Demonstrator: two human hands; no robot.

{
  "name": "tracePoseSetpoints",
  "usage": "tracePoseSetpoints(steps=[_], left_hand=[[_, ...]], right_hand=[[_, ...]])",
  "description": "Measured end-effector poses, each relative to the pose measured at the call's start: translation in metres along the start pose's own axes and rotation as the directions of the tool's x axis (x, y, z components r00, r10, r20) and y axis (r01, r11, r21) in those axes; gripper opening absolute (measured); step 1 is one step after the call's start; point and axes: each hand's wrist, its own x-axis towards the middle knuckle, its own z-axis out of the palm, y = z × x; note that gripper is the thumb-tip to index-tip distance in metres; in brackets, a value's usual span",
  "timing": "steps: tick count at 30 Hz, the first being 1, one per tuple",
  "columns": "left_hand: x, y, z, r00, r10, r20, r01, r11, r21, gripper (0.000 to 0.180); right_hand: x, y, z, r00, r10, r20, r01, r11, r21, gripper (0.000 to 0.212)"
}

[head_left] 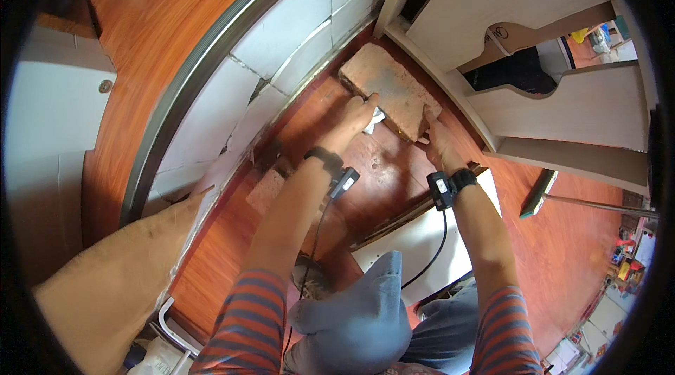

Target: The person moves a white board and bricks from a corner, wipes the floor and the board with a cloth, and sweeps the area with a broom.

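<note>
A tan, rough-faced brick [391, 83] with a grey smudge on top lies at the foot of the tiled wall, beside the white cabinet. My right hand [437, 141] grips its right end, one finger showing over the edge. At the brick's near edge, my left hand [356, 120] is closed, with a white crumpled piece of tissue or cloth [376, 119] at its fingers. Part of the left fingers is hidden behind the hand. Each wrist wears a black band with a small cabled device.
White tiles [242, 93] with cracked joints line the left side. A pale cabinet [562, 118] with cut-out openings stands right. A white board [429, 241] lies before my knees. A broom [540, 193] rests on the reddish wood-look floor [548, 262]. Brown cardboard [116, 269] is lower left.
</note>
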Motion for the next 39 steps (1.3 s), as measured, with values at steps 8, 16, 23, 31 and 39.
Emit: tracePoseSetpoints(steps=[8,16,23,31,39], left_hand=[[0.009,0.011,0.006,0.998,-0.057,0.008,0.057,0.966,-0.253,0.043],[-0.105,0.036,-0.015,0.994,0.098,0.041,-0.097,0.995,-0.016,0.041],[-0.31,-0.077,-0.092,0.774,0.151,-0.616,0.013,0.967,0.253,0.03],[-0.32,-0.172,-0.061,0.935,-0.275,-0.223,0.179,0.912,-0.37,0.041],[-0.332,-0.189,-0.037,0.956,-0.203,-0.21,0.193,0.979,-0.069,0.041]], right_hand=[[0.006,-0.014,-0.002,0.999,-0.037,-0.018,0.038,0.999,0.018,0.035],[-0.008,0.018,-0.017,0.986,0.123,0.115,-0.107,0.985,-0.135,0.05],[-0.088,0.101,0.065,0.82,0.15,0.552,0.424,0.487,-0.763,0.086],[-0.108,0.162,0.136,0.765,0.09,0.638,0.555,0.411,-0.723,0.084],[-0.121,0.179,0.091,0.742,0.099,0.663,0.51,0.56,-0.653,0.075]])
